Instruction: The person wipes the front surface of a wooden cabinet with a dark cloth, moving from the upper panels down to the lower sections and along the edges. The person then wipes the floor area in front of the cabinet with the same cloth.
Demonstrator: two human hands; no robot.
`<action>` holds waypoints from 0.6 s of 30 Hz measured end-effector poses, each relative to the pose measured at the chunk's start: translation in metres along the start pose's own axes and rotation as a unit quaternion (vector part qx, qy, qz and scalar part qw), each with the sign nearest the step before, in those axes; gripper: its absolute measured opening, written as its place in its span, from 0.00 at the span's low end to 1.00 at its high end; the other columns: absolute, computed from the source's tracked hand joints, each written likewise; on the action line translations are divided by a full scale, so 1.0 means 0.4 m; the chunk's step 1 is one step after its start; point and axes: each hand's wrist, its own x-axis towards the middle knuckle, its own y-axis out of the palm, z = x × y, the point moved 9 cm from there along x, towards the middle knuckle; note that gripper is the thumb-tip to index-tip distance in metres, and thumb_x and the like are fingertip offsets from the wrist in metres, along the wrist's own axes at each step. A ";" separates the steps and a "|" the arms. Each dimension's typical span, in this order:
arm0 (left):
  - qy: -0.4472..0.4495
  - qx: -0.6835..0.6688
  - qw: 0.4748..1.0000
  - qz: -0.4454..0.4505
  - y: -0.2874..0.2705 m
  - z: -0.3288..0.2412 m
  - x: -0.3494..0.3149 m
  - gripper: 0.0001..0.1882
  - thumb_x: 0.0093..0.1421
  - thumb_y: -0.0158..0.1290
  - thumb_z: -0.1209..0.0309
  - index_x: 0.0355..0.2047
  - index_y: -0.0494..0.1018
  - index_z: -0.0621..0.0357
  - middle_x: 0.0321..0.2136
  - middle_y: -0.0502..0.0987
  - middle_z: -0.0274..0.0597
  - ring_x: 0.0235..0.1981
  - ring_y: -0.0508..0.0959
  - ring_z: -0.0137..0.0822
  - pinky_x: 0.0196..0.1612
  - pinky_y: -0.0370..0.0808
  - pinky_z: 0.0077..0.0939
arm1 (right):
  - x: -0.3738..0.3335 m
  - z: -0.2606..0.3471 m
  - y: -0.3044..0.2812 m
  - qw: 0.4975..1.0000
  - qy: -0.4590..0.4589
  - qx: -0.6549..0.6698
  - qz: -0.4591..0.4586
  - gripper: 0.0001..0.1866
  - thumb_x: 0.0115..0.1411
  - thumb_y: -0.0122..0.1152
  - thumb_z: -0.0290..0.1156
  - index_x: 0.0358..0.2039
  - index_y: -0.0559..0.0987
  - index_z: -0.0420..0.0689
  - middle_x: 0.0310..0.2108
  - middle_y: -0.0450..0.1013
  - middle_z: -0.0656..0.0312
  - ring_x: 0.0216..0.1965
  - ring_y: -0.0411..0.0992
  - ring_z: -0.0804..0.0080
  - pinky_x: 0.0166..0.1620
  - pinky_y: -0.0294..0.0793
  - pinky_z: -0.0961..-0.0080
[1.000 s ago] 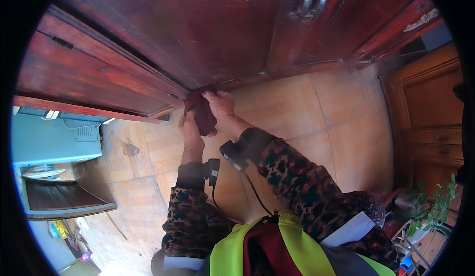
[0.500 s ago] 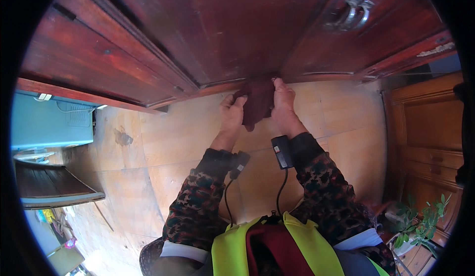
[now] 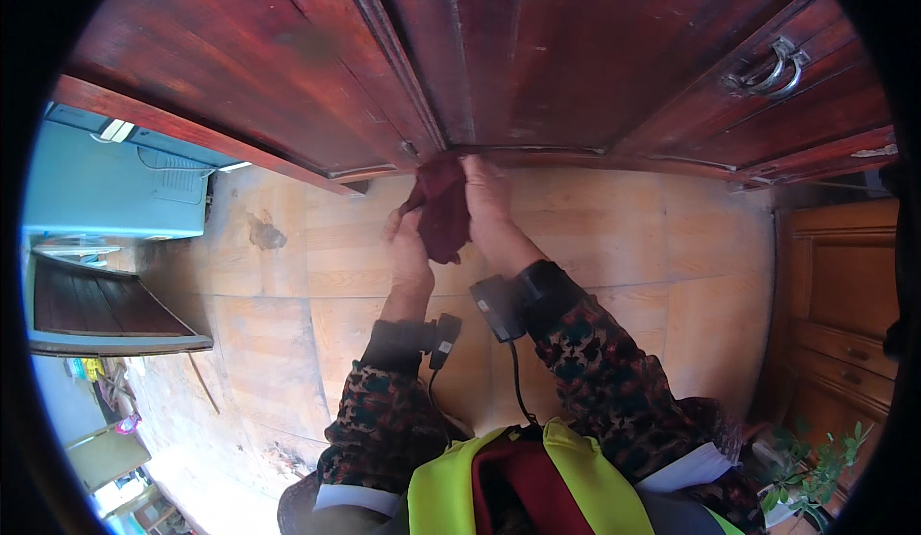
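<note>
A dark maroon cloth (image 3: 444, 211) hangs between my two hands, its top against the lower edge of a dark red wooden cabinet (image 3: 537, 65). My left hand (image 3: 409, 244) grips the cloth's left side, low down. On the right side, my right hand (image 3: 489, 199) holds the cloth near its upper corner, with its fingertips up by the cabinet's bottom rail; it is slightly blurred. Part of the fingers on both hands is hidden by the cloth. Small black devices with cables are strapped at both wrists.
Metal handles (image 3: 782, 70) stick out from the cabinet at the upper right. A light blue appliance (image 3: 115, 180) stands at the left, above a dark wooden panel (image 3: 106, 314). To the right are a brown wooden cabinet (image 3: 839, 285) and a potted plant (image 3: 815, 463). Wood-patterned tiles (image 3: 614, 218) cover the floor.
Both hands and the cloth have moved left along the cabinet's bottom rail. The whole view has shifted too, with the cabinet's handles now farther right.
</note>
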 end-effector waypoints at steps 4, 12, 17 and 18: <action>-0.029 0.017 0.999 0.002 -0.014 -0.010 -0.023 0.12 0.60 0.50 0.72 0.43 0.74 0.61 0.33 0.79 0.40 0.32 0.79 0.30 0.33 0.76 0.22 | 0.001 -0.005 0.050 0.994 0.084 0.046 0.047 0.12 0.57 0.63 0.38 0.29 0.82 0.41 0.27 0.77 0.65 0.28 0.71 0.75 0.36 0.71 0.74; -0.211 0.013 0.975 0.068 -0.029 0.191 -0.051 0.19 0.68 0.40 0.58 0.51 0.71 0.54 0.42 0.81 0.41 0.39 0.81 0.38 0.38 0.79 0.38 | -0.066 0.089 0.056 0.800 -0.043 -0.540 0.258 0.29 0.44 0.69 0.49 0.35 0.82 0.33 0.36 0.80 0.43 0.41 0.80 0.54 0.46 0.76 0.65; -0.182 -0.130 0.951 0.215 0.037 0.125 -0.108 0.26 0.67 0.44 0.49 0.58 0.67 0.50 0.53 0.76 0.41 0.52 0.76 0.41 0.52 0.74 0.43 | -0.111 0.098 0.019 0.837 -0.062 -0.449 0.305 0.25 0.49 0.67 0.48 0.37 0.82 0.37 0.36 0.78 0.42 0.41 0.78 0.51 0.45 0.74 0.63; -0.160 -0.181 0.930 0.277 0.082 0.093 -0.127 0.28 0.66 0.45 0.48 0.59 0.66 0.50 0.54 0.75 0.42 0.54 0.75 0.41 0.54 0.73 0.43 | -0.125 0.115 0.010 0.820 -0.090 -0.457 0.332 0.25 0.50 0.67 0.47 0.38 0.81 0.37 0.37 0.78 0.43 0.42 0.77 0.52 0.46 0.74 0.63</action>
